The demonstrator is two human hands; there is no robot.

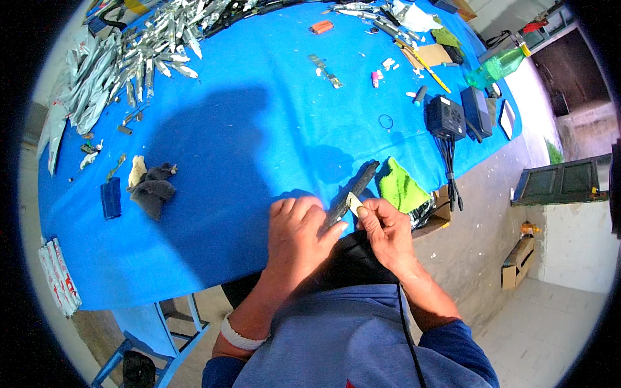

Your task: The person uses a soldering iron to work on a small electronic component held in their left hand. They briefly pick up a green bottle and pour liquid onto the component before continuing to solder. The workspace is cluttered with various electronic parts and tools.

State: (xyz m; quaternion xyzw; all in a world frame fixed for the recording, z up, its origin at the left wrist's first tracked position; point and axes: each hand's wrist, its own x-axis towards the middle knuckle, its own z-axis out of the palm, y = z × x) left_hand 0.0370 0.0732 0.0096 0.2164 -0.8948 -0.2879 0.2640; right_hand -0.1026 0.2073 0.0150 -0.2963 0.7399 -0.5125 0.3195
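A long, dark, narrow bar (pixel 367 178) lies aslant at the table's near edge; its exact kind does not show. My left hand (pixel 296 234) is closed around its lower end, the thumb stretched along it. Between thumb and fingers my right hand (pixel 387 234) pinches a small flat cream-coloured piece (pixel 354 204). That piece touches the bar's side near its middle. Just beyond my right hand lies a crumpled lime-green cloth (pixel 401 185). The lower end of the bar is hidden by my left fingers.
Slim silvery pieces (pixel 171 48) heap up at the far left of the blue-covered table (pixel 226 252), beside grey plastic bags (pixel 87 90). A dark cloth (pixel 154 191) lies left. On the right are a black box with cables (pixel 445 118), a green bottle (pixel 497 68) and a yellow pencil-like stick (pixel 427 68).
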